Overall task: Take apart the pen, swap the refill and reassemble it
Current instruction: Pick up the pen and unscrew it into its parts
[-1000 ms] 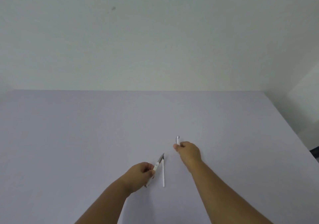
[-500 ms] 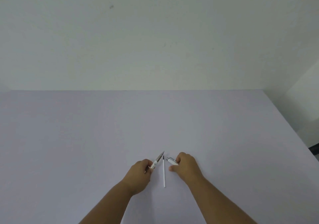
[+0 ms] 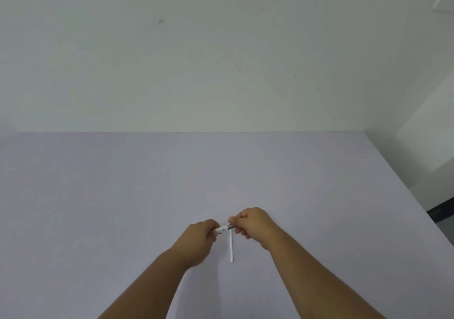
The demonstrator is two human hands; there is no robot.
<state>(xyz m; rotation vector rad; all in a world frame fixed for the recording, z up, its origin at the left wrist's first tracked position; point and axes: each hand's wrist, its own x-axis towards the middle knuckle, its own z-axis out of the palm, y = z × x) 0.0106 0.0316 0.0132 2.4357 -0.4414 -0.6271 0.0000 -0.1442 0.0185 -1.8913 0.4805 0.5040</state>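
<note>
Gripping opposite ends of a white pen (image 3: 224,228) just below frame centre, the left hand (image 3: 199,241) and right hand (image 3: 254,224) close their fingers around it; its long axis runs roughly left-right, rising slightly rightward. A small mark on the barrel is too blurred to read. Directly below it, a thin white refill (image 3: 231,246) lies on the lilac table (image 3: 98,196), pointing up-down in frame.

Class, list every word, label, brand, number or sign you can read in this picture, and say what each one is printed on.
No text can be read.
Pen, held between the left hand and the right hand: a small dark mark shows on its white barrel, too small and blurred to read.
Loose white refill lying on the table: no print visible.
Wall: only small specks, no writing.
</note>
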